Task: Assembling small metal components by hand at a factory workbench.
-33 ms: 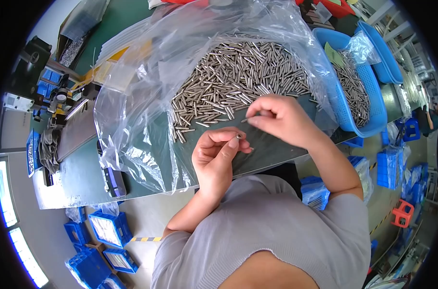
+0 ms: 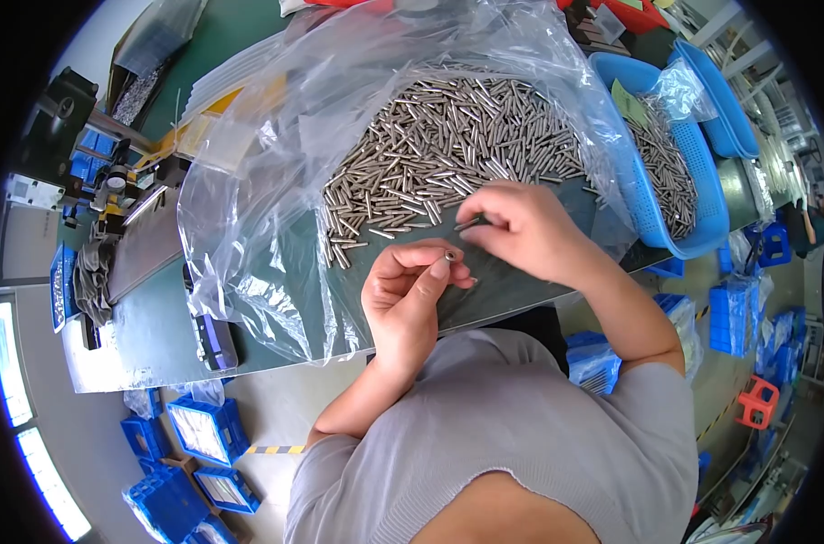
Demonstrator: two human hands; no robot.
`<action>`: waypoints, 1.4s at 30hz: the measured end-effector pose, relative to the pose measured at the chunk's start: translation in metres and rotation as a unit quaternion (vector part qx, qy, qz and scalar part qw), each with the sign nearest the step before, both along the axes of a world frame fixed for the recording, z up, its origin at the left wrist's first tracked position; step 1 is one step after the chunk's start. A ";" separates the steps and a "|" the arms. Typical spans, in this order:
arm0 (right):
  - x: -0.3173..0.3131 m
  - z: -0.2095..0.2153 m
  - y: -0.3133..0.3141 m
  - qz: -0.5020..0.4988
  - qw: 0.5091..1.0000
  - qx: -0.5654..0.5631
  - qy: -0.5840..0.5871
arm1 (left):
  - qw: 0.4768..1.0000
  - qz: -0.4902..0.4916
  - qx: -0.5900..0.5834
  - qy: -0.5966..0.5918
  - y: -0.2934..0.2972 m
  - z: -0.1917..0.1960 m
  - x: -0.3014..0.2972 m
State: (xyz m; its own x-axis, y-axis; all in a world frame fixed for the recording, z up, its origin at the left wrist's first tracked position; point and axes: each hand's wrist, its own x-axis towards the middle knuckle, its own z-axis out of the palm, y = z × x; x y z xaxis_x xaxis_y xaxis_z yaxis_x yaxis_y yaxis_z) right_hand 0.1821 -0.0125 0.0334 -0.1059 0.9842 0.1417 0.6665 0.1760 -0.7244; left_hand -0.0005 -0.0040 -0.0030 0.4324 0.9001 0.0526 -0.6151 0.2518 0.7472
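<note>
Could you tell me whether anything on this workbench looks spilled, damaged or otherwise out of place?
Nothing stands out. The metal pins lie heaped on the clear plastic bag, a few strays at the near edge. More fill the blue basket. The left hand pinches a small piece, the right hand a pin.

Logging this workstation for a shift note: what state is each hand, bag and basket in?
left hand: raised, fingers pinching one small metal piece
right hand: fingers closed on one metal pin at the pile's edge
clear plastic bag: open, spread flat on the table
metal pins: loose heap on the bag
blue basket: holding more pins
</note>
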 end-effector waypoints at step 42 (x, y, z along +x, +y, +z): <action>0.020 0.045 -0.039 -0.170 0.955 0.130 0.205 | 1.000 0.001 0.005 0.030 -0.003 -0.001 0.000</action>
